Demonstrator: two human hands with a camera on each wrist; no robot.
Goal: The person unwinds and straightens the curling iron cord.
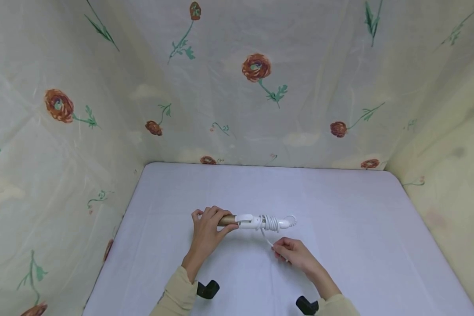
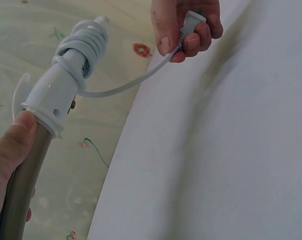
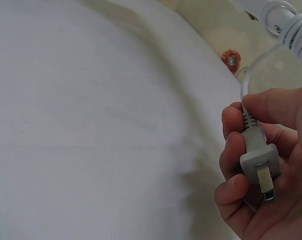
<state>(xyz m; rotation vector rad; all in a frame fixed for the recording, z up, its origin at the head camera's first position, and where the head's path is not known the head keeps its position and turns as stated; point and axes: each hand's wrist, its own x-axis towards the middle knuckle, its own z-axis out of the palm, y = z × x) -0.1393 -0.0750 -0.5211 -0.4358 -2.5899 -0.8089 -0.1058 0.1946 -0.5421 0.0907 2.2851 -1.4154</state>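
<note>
A curling iron (image 1: 245, 221) with a white handle and a gold-brown barrel (image 2: 33, 170) is held above the table, lying roughly sideways. My left hand (image 1: 208, 235) grips it by the barrel, the thumb close to the white collar. White power cord (image 1: 271, 223) is wound in several turns round the handle. From these turns a loose length runs down to my right hand (image 1: 294, 253), whose thumb and fingers pinch the cord beside its plug. The pale grey two-pin plug (image 3: 260, 159) lies within the curled fingers, its prongs pointing out.
Beneath both hands is a white-covered table (image 1: 339, 210) with rounded far corners. Flower-printed sheeting (image 1: 300, 87) hangs behind it and at both sides. Black wrist-worn pieces (image 1: 208, 289) show by each sleeve.
</note>
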